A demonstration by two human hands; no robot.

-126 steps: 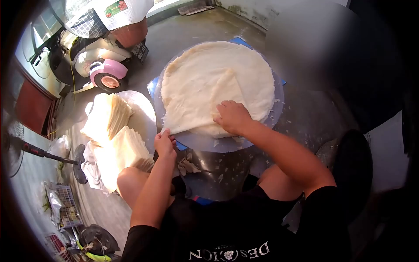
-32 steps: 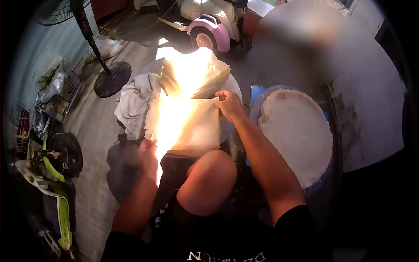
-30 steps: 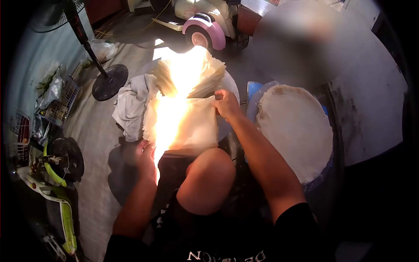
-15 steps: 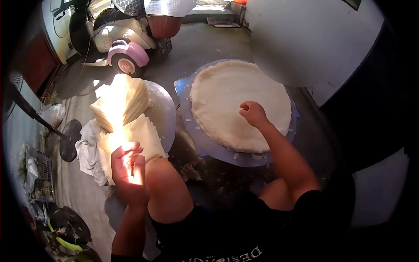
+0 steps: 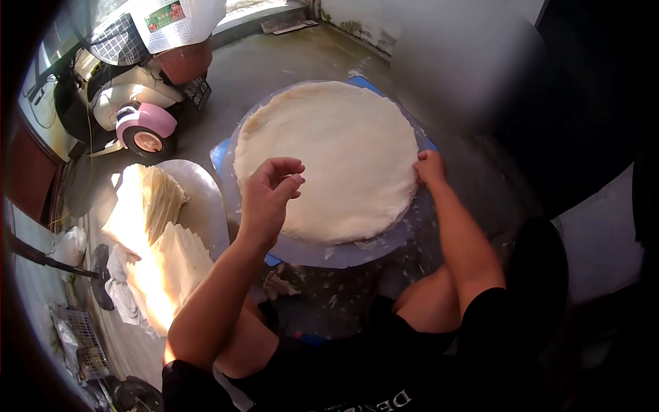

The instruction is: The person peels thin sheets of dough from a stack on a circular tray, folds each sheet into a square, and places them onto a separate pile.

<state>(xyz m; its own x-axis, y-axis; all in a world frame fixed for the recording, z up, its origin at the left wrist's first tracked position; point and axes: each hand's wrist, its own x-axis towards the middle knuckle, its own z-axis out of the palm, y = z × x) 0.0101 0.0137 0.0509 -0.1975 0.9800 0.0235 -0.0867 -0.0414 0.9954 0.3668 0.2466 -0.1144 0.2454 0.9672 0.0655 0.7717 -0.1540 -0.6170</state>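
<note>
A large round, pale slab of dough (image 5: pixel 336 151) with a ragged rim lies on a grey round board (image 5: pixel 343 257) in front of me. My left hand (image 5: pixel 271 196) is over the slab's near-left side, fingers bent and thumb apart from them, with nothing visible between. At the slab's right edge, my right hand (image 5: pixel 431 168) has its fingers pinched together on the rim. A tall stack of thin pale wrapper sheets (image 5: pixel 151 202) stands to the left, and a second pile of sheets (image 5: pixel 175 268) leans nearer to me, partly behind my left arm.
Under the sheets is another round board (image 5: pixel 199 189), beside a crumpled white cloth (image 5: pixel 123 295). A blue support (image 5: pixel 221 154) shows beneath the dough's board. Back left stand a scooter with a pink part (image 5: pixel 147 123) and a reddish pot (image 5: pixel 185 62). A large pale round shape (image 5: pixel 467 62) looms at upper right.
My left hand has moved from the sheet pile to above the dough. My right hand went from over the dough's middle to its right edge. The view has turned.
</note>
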